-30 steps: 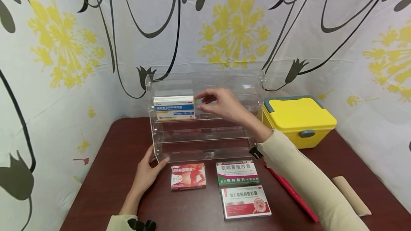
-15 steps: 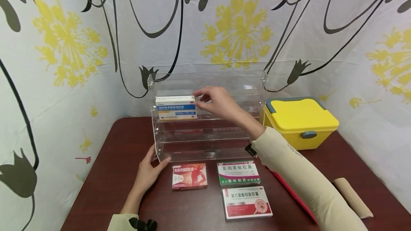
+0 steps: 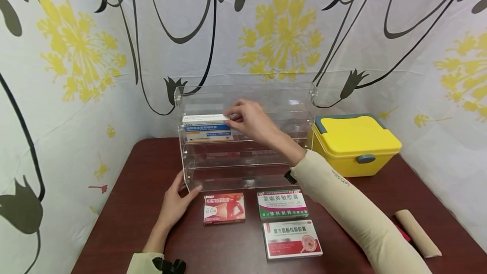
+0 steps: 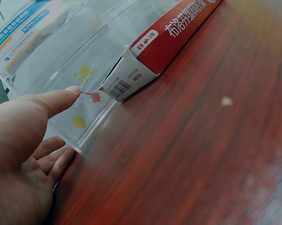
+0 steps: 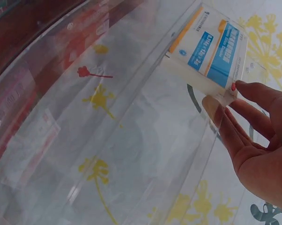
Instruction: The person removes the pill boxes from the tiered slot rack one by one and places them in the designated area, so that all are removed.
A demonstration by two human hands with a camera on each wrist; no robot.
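A clear acrylic rack (image 3: pixel 243 183) with stepped shelves stands on the table. At its lower left corner my left hand (image 3: pixel 175 206) holds the side panel, the thumb (image 4: pixel 61 101) in front and the fingers on the outer side. A white, blue and orange medicine box (image 3: pixel 207 132) stands upright on a shelf at the rack's left. My right hand (image 3: pixel 253 121) pinches that box's right end, fingertips at its upper corner. In the right wrist view, the same medicine box (image 5: pixel 211 51) has a fingertip by the red logo and another against the end.
Flat before the rack lie a red medicine box (image 3: pixel 224 208), a green and white one (image 3: pixel 282 204) and a red and white one (image 3: pixel 292 239). A yellow lidded container (image 3: pixel 355 145) stands right of the rack. A tan roll (image 3: pixel 417 232) lies beyond the right sleeve.
My right hand has moved left, from just beside the medicine box's right end to fingertips on its upper corner. The left hand keeps its place on the rack.
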